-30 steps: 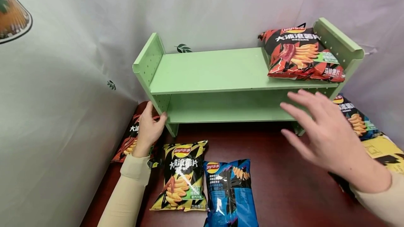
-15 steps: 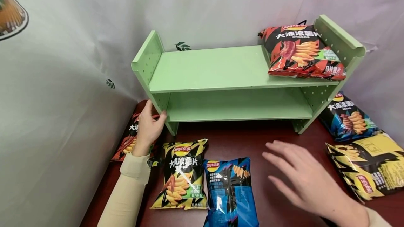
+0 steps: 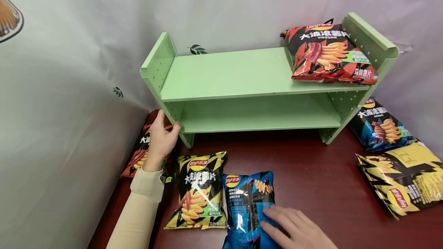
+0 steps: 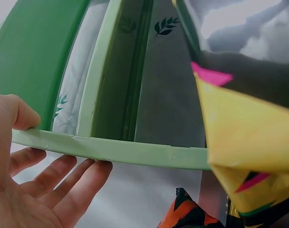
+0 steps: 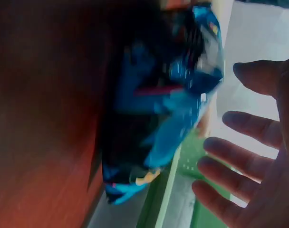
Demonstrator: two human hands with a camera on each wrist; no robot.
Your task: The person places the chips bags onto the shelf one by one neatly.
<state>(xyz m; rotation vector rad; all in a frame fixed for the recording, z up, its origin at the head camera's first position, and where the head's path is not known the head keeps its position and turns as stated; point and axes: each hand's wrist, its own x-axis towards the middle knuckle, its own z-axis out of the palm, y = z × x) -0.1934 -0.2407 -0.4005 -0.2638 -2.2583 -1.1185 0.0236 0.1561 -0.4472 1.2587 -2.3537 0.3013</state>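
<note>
My left hand (image 3: 162,136) holds the left side panel of a green two-tier shelf (image 3: 225,76). In the left wrist view the thumb lies on one face of the panel's edge and the fingers (image 4: 63,171) lie on the other. Over the right part of a blue bag of chips (image 3: 243,203) is my right hand (image 3: 294,228), its fingers spread. The right wrist view, blurred, shows a gap between this hand (image 5: 249,161) and the blue bag (image 5: 158,104). Left of the blue bag lies a yellow bag of chips (image 3: 200,193).
A red bag of chips (image 3: 328,55) leans at the right end of the shelf's top. Another red bag (image 3: 138,156) lies behind my left arm. On the right are a second blue bag (image 3: 382,126) and a yellow bag (image 3: 403,176), beside the fabric wall (image 3: 415,87).
My right hand has come down from in front of the shelf's right end, moving left to the blue bag. My left hand stays on the side panel.
</note>
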